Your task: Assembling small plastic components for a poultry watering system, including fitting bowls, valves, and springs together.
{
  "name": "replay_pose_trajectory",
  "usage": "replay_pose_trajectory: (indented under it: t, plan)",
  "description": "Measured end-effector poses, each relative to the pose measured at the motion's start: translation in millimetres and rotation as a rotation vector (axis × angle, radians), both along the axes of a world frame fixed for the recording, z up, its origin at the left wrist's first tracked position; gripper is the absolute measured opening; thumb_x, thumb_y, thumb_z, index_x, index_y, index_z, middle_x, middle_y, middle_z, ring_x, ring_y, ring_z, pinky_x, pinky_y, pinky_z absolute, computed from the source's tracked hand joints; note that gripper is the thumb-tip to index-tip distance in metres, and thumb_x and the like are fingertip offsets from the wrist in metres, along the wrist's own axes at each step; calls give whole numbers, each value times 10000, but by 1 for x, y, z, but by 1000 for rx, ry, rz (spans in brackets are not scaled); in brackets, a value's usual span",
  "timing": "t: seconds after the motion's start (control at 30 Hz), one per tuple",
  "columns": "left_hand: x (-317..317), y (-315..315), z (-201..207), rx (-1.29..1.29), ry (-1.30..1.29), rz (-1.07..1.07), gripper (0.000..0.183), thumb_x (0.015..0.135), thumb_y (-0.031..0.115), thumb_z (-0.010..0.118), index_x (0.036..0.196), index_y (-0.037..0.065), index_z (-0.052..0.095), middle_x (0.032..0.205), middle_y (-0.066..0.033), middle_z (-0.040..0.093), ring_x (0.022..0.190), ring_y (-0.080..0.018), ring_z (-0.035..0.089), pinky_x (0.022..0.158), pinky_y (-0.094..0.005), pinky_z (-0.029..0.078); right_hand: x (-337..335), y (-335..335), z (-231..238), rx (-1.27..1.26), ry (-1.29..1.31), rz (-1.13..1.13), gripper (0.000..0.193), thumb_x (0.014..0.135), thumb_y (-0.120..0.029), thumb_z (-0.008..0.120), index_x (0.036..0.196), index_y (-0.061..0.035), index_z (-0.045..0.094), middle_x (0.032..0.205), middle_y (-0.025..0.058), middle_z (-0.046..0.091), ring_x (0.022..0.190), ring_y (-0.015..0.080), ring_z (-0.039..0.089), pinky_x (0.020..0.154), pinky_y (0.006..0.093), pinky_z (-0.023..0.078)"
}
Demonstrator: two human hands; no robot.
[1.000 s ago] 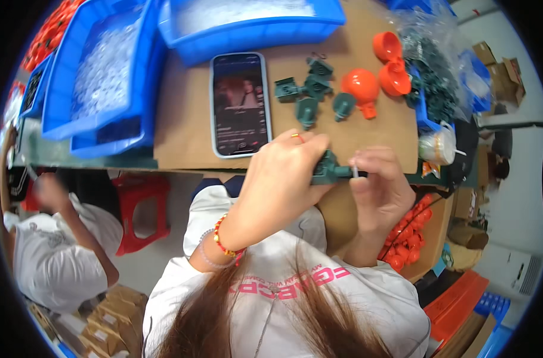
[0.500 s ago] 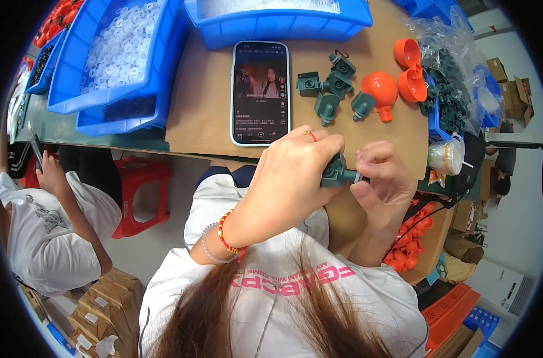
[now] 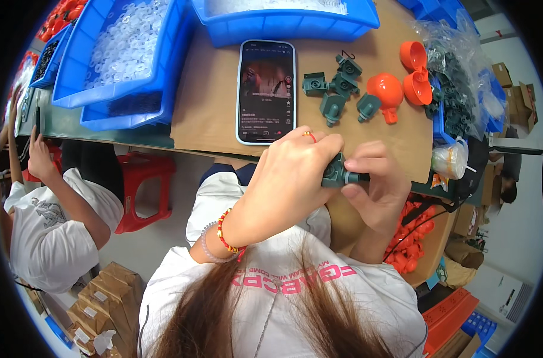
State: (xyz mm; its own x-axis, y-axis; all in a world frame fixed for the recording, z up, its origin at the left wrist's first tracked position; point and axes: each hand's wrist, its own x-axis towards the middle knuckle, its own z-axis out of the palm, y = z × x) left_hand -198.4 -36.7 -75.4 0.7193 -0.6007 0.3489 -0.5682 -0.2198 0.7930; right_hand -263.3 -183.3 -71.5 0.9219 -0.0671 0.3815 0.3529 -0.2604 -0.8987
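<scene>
My left hand (image 3: pixel 292 176), bent over at the wrist, grips a dark green plastic fitting (image 3: pixel 334 173) just past the cardboard's near edge. The fingers of my right hand (image 3: pixel 378 188) close round the fitting's thin stem from the right, partly hiding it. Whether a washer sits on that stem I cannot see. Beyond my hands, several similar green fittings (image 3: pixel 345 85) lie in a loose group on the cardboard (image 3: pixel 214 107). Next to them are a round orange part (image 3: pixel 384 89) with a short neck and two joined orange cups (image 3: pixel 417 89).
A phone (image 3: pixel 265 89) lies left of the fittings. Blue bins (image 3: pixel 107 93) with translucent washers stand back left; another blue bin (image 3: pixel 289 31) is behind. Bagged green parts (image 3: pixel 453 98) fill the right side. At left are a red stool (image 3: pixel 137 185) and a co-worker's hand (image 3: pixel 42 160).
My right fingers have moved left along the stem, closer to the fitting's body. A pale ring seen there before is out of sight. The co-worker's hand at left has shifted slightly.
</scene>
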Motion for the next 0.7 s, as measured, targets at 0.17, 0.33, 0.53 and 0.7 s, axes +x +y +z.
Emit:
replay_pose_trajectory:
  t: [0.17, 0.33, 0.53, 0.7]
  plan:
    - [4, 2, 5, 38, -4, 26, 314, 567, 11, 647, 825, 27, 469, 655, -105, 534, 680, -301, 528, 583, -393, 432, 5, -2, 9, -94, -3, -3, 192, 665, -44, 687, 836, -6, 608, 766, 92, 568, 737, 163, 536, 684, 256, 409]
    - [11, 4, -4, -88, 49, 211, 239, 666, 17, 624, 861, 59, 493, 661, -52, 573, 593, -149, 544, 559, -249, 449, 40, -36, 25, -110, -93, -237, 180, 708, -53, 654, 873, -9, 596, 775, 88, 561, 741, 177, 536, 711, 284, 412]
    - [6, 19, -5, -136, 117, 231, 243, 680, -1, 628, 879, 50, 497, 635, -22, 571, 565, -74, 504, 547, -232, 450, 85, -59, 29, -808, -33, -314, 231, 724, -35, 621, 953, -25, 593, 766, 63, 556, 747, 153, 541, 742, 288, 419]
    - [2, 30, 4, -425, 448, 84, 305, 687, -10, 623, 943, 39, 464, 718, -23, 602, 641, -56, 524, 611, -212, 443, 49, -11, 29, -430, -219, 73, 210, 693, -26, 650, 899, -10, 611, 815, 91, 599, 707, 219, 572, 661, 297, 458]
